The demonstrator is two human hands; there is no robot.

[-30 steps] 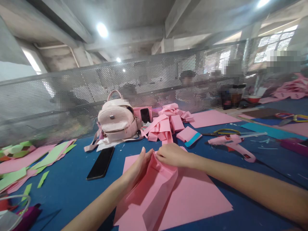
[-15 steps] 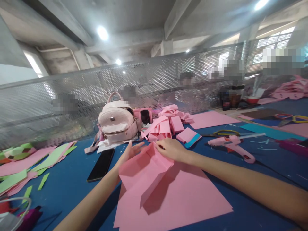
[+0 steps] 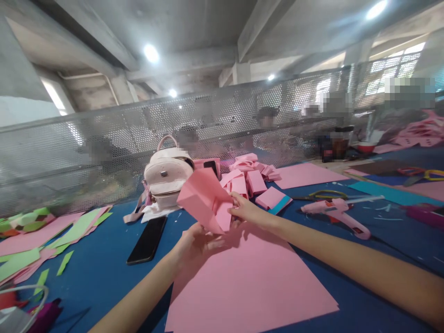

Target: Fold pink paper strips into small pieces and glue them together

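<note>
A folded pink paper piece (image 3: pixel 205 199) is held up above the blue table (image 3: pixel 100 268), over a flat pink sheet (image 3: pixel 249 282). My right hand (image 3: pixel 244 210) pinches its right edge between thumb and fingers. My left hand (image 3: pixel 194 243) is under the piece, palm up, its fingers touching the lower edge. The piece's far corner points up toward a pale pink backpack (image 3: pixel 166 178).
A black phone (image 3: pixel 147 239) lies left of the sheet. Beyond are a heap of pink paper strips (image 3: pixel 249 178), a pink glue gun (image 3: pixel 335 212) and yellow-handled scissors (image 3: pixel 321 195). Green and pink offcuts (image 3: pixel 45 236) lie at left. People sit behind a perforated metal screen (image 3: pixel 104 138).
The folded pink piece has been lifted off the flat sheet and turned upward. My left hand moved from its far edge to underneath it; my right hand kept hold and rose.
</note>
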